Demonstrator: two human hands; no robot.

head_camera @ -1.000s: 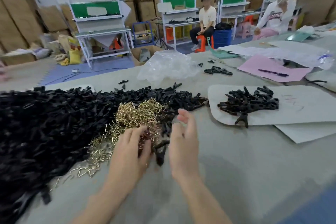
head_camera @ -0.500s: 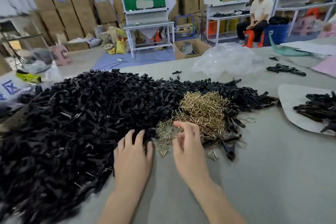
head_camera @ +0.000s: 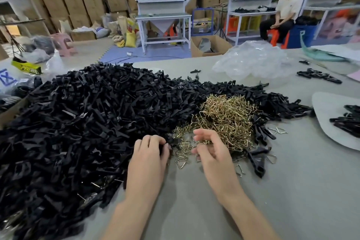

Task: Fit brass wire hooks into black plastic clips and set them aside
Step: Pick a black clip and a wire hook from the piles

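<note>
Work surface: a flat grey table [head_camera: 292, 197].

Item 1: a large heap of loose black plastic clips [head_camera: 78, 122] covers the left and centre of the table.

Item 2: a smaller tangled mound of brass wire hooks [head_camera: 228, 117] lies against the right flank of the black heap. Stray hooks are scattered on the bare table in front of it.

Item 3: the left hand [head_camera: 148, 156] lies palm down at the near edge of the black heap. Its fingers [head_camera: 153, 140] are curled and pressed close together, tips in among the clips. Whether they grip 1 clip cannot be told.

Item 4: the right hand [head_camera: 211, 152] is over the near fringe of the brass hooks. Its fingers are loosely curled, and the forefinger and thumb stand apart with nothing seen pinched between them.

Item 5: at the right edge, a pale rounded sheet [head_camera: 327, 128] carries a small cluster of black clips [head_camera: 348, 121], well apart from the main heap.

Item 6: a crumpled clear plastic bag [head_camera: 253, 60] lies beyond the heaps, with a short row of black pieces [head_camera: 319, 75] to its right.

Background: stacked brown cardboard boxes [head_camera: 66, 0], white-framed workbenches [head_camera: 163, 17], and 1 seated person [head_camera: 284, 13] in a pale shirt.
</note>
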